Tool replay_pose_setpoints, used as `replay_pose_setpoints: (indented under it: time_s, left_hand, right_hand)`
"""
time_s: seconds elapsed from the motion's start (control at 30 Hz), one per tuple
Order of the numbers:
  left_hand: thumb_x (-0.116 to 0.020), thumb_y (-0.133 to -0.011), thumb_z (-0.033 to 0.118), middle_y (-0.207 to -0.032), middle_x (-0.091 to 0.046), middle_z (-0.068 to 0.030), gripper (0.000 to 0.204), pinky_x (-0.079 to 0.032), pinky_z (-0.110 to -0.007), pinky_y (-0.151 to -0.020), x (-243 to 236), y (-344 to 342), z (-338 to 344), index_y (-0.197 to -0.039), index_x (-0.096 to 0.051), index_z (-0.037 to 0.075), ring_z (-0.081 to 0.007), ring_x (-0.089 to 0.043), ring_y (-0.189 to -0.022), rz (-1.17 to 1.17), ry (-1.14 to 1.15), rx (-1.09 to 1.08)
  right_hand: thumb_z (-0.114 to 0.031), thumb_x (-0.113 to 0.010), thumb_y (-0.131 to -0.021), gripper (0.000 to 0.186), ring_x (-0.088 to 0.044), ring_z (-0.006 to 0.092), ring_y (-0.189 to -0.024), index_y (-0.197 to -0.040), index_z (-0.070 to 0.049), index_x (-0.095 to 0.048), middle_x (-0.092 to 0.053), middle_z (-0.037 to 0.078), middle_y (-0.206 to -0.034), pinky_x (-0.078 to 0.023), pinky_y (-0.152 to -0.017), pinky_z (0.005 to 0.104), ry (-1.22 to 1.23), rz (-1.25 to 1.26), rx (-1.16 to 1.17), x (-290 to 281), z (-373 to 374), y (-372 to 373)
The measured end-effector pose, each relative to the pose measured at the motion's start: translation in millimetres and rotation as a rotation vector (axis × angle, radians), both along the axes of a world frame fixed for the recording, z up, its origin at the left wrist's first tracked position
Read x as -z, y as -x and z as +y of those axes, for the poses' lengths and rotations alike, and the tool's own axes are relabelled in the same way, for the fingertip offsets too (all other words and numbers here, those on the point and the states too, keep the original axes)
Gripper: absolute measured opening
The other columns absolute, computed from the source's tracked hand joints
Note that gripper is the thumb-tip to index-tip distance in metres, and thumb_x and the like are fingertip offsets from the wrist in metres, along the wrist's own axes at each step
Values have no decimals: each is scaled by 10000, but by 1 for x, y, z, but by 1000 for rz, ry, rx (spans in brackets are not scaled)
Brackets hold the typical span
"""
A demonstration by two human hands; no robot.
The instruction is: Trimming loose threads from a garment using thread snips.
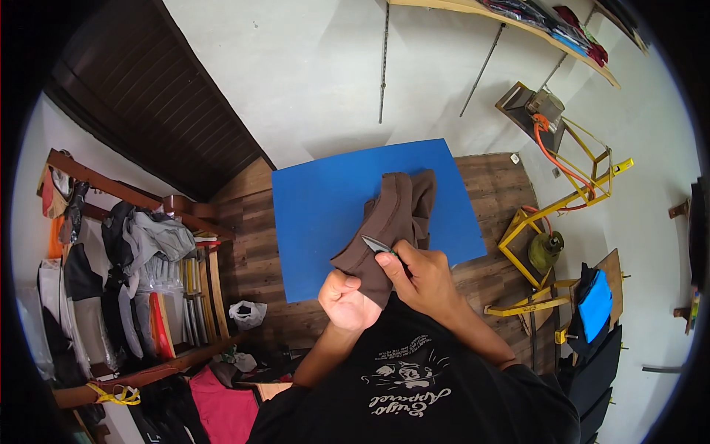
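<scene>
A brown garment (pixel 392 211) with visible stitched seams hangs over the near part of a blue tabletop (pixel 322 196). My left hand (pixel 349 302) is closed on the garment's near lower edge, with the thumb on top. In my right hand (pixel 421 275) is a pair of thread snips (pixel 377 245), its pointed metal blades lying over the cloth near a seam. The fingers of that hand wrap round the snips and hide most of their handle. Some of the cloth between my hands is covered by my fingers.
At the left stands a wooden rack (pixel 170 370) packed with clothes and fabric rolls. A white plastic bag (pixel 248 314) lies on the wood floor. Yellow metal frames (pixel 555 200) with an orange hose stand at the right. A shelf (pixel 518 18) of folded items runs along the wall.
</scene>
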State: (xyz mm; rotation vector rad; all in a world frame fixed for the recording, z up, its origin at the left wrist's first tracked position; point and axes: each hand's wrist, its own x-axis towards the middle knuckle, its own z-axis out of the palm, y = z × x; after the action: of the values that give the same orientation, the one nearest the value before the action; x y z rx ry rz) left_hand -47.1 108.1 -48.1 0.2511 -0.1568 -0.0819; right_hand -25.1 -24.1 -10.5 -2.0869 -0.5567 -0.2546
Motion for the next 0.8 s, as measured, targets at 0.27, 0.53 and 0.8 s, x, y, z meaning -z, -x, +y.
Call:
replay_pose_setpoints:
  time_s: [0.27, 0.53, 0.8]
  left_hand:
    - [-406, -752, 159, -1201, -590, -171, 514, -413, -422, -993, 2, 7, -2, -1203, -529, -53, -311, -554, -1103, -17, -26, -81]
    - [-403, -767, 101, -1124, -629, -177, 410, -443, -398, -950, 11, 4, -1, -1098, -580, -67, -300, -592, -1033, -81, -46, -158]
    - [-407, -746, 105, -1401, -437, -190, 627, -269, -382, -1109, 4, -9, -2, -1340, -397, -96, -278, -414, -1294, -271, 35, -100]
  right_hand:
    - [-226, -660, -886, 291, -513, 244, -398, -735, -31, -505, -470, 101, -484, -351, -389, 331, 9, -74, -107, -1, 1, 4]
    - [-248, -659, -883, 296, -536, 272, -420, -742, -36, -509, -486, 103, -495, -376, -390, 340, -25, -40, -200, 0, 3, 1]
    - [-236, -618, -917, 321, -515, 207, -409, -711, -22, -495, -491, 74, -489, -363, -402, 325, -63, 86, -245, 10, 3, -10]
